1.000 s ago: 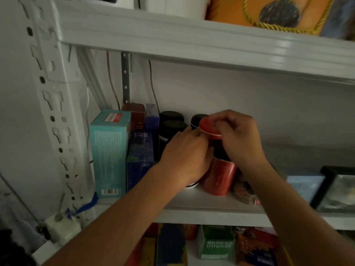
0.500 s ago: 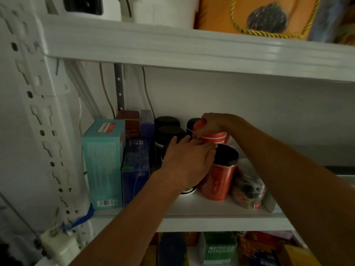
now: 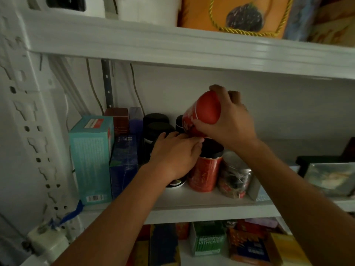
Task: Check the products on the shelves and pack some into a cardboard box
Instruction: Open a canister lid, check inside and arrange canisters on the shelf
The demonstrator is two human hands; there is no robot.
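A red canister with a black inner lid stands on the middle shelf. My right hand grips its red cap, tilted in the air just above and behind the canister. My left hand lies over a black-lidded jar to the canister's left, fingers fairly straight, fingertips touching the edge of the black inner lid. No cardboard box is in view.
Left of the jars stand a teal box and a blue box, with more black-lidded jars behind. A clear packet sits right of the canister. The upper shelf beam hangs close overhead. Boxed products fill the lower shelf.
My right hand has lifted the red cap off the canister and tilted it up, baring the black inner lid. My left hand stayed beside the canister.
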